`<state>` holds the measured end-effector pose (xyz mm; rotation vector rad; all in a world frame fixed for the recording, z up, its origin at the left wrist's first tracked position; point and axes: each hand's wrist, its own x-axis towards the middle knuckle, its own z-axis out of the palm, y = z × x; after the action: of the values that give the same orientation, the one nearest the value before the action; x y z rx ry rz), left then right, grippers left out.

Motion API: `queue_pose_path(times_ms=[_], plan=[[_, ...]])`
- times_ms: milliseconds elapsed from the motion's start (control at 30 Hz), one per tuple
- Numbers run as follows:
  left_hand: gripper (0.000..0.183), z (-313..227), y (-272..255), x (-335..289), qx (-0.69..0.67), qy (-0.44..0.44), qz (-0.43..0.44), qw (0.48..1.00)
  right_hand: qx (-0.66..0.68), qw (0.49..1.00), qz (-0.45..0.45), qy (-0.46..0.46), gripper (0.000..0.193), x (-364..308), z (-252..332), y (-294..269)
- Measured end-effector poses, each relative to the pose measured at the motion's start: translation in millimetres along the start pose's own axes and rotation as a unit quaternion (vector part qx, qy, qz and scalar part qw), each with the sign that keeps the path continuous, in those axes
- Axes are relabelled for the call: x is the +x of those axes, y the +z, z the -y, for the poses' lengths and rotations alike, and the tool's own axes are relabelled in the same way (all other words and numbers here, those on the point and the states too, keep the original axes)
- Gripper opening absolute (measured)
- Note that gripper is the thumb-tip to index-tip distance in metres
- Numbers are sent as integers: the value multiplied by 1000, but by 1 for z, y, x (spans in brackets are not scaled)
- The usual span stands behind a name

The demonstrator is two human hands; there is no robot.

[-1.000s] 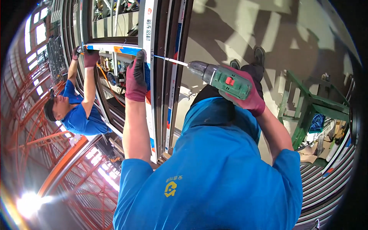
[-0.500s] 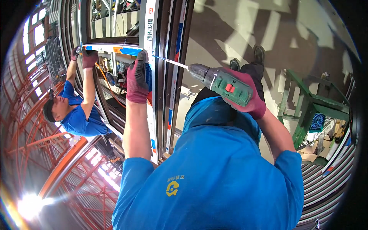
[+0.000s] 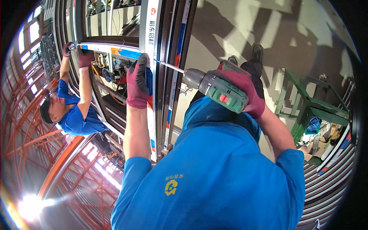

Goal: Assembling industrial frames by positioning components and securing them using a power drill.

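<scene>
In my right hand (image 3: 245,86), gloved in maroon, is a green and black cordless drill (image 3: 224,92) with a red switch. Its long bit (image 3: 171,67) points left, and the tip meets the outer side of a dark metal window frame (image 3: 163,96) partly covered in white and blue protective film. My left hand (image 3: 138,81), in a maroon glove with dark fingers, is closed on the frame where a film-covered crossbar (image 3: 103,49) joins the upright. Whether a screw sits at the bit's tip is too small to tell.
A co-worker (image 3: 74,107) in blue stands at the left, gloved hands on the crossbar's far end. At the right is a green metal stand (image 3: 306,100) with a blue basket (image 3: 313,125) and scraps. Long profiles (image 3: 326,188) lie at lower right.
The drill has come a little left and down, its chuck closer to the frame and its body more tilted. My left hand still grips the same corner.
</scene>
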<state>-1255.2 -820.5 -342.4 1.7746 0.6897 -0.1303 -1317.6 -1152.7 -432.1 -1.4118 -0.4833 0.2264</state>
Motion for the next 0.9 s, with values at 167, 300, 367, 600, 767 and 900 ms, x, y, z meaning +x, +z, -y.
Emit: queue_pose_path(times_ms=[167,300,367,600,767,900], plan=[[27,1,-2,0,-10,-9,-25,1000,-53,998,23,-31,66,17,8,-13],[26,-2,-1,-3,-15,-38,-27,999,-75,996,35,-23,65,27,10,-14],[26,-3,1,-6,-16,-33,-48,998,-89,995,23,-43,66,27,3,-11],[27,2,-11,-2,45,-7,-2,999,-93,993,65,-21,64,32,-3,-11],[28,1,-10,-3,25,-21,-1,999,-92,992,80,2,62,38,5,-15],[44,14,-14,8,-141,-20,-11,990,-122,990,71,14,58,30,1,-5]])
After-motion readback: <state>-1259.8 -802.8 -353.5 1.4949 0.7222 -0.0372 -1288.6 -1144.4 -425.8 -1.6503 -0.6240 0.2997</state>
